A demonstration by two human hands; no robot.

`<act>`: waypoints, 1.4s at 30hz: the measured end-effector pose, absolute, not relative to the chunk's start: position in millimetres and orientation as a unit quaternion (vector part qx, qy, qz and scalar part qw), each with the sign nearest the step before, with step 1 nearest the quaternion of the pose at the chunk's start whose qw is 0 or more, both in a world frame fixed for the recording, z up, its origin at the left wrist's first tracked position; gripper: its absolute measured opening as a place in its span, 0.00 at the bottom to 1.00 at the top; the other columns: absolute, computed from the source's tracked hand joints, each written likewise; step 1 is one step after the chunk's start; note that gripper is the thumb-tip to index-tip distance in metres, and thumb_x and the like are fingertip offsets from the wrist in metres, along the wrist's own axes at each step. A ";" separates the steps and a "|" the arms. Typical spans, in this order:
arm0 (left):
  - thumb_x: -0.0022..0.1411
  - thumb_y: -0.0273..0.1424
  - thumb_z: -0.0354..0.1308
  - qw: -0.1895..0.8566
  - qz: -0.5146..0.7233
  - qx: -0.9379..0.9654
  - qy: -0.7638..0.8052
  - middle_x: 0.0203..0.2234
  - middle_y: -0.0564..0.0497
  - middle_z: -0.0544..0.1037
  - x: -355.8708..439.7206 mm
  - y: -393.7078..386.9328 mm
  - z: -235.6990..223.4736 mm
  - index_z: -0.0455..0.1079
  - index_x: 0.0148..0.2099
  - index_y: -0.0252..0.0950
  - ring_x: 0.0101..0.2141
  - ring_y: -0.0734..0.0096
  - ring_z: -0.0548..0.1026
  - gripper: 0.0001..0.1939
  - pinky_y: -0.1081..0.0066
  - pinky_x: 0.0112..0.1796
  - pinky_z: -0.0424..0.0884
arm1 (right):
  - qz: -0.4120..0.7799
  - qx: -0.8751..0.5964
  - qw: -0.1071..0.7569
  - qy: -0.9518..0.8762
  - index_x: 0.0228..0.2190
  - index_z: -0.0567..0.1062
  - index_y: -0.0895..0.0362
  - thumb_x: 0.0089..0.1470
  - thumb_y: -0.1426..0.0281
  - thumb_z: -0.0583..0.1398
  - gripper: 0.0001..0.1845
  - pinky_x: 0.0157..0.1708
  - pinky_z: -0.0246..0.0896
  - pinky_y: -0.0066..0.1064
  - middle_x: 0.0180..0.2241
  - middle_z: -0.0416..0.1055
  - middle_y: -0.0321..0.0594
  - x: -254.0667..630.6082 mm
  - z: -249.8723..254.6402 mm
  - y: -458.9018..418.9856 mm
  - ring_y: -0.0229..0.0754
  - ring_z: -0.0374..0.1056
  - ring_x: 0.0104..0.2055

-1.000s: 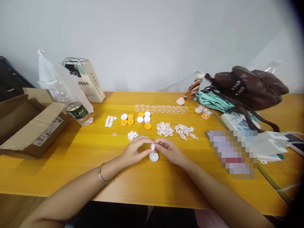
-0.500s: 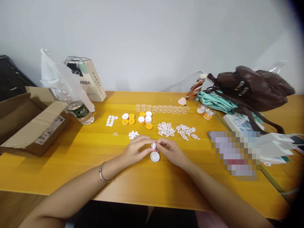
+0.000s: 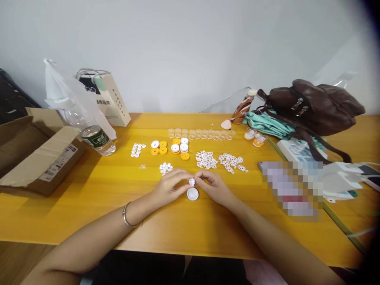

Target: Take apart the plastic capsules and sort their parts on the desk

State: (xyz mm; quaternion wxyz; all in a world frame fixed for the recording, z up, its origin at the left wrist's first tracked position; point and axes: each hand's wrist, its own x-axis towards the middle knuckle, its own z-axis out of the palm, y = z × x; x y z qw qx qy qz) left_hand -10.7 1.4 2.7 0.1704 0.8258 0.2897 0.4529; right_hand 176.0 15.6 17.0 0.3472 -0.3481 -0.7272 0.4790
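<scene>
Both hands meet at the middle of the yellow table (image 3: 89,198). My left hand (image 3: 170,186) and my right hand (image 3: 212,185) pinch one small round white part (image 3: 192,181) between their fingertips. Just below it a white round cap (image 3: 192,194) lies on the table. Behind the hands lie a cluster of tiny white discs (image 3: 165,168), orange and white caps (image 3: 175,148), a pile of white flat pieces (image 3: 218,161) and a row of clear small cups (image 3: 200,134). A metal bangle circles my left wrist.
At the left stand an open cardboard box (image 3: 38,154), a water bottle (image 3: 95,138), a plastic bag and a paper bag (image 3: 111,101). At the right are a brown leather bag (image 3: 314,107), a teal cloth, a drink bottle (image 3: 242,107), a blurred patch and papers.
The hands keep the same pinch on the small white part, which looks slightly turned. The view has shifted a little; nothing on the table has moved.
</scene>
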 end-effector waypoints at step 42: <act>0.61 0.24 0.49 -0.141 0.325 0.888 0.292 0.31 0.47 0.75 -10.3 -0.6 5.1 0.67 0.39 0.33 0.31 0.71 0.72 0.06 0.69 0.32 0.68 | 0.122 -0.388 0.309 -0.860 0.20 0.66 0.56 0.50 0.74 0.51 0.11 0.24 0.50 0.27 0.17 0.64 0.36 171.1 12.2 5.3 0.36 0.58 0.22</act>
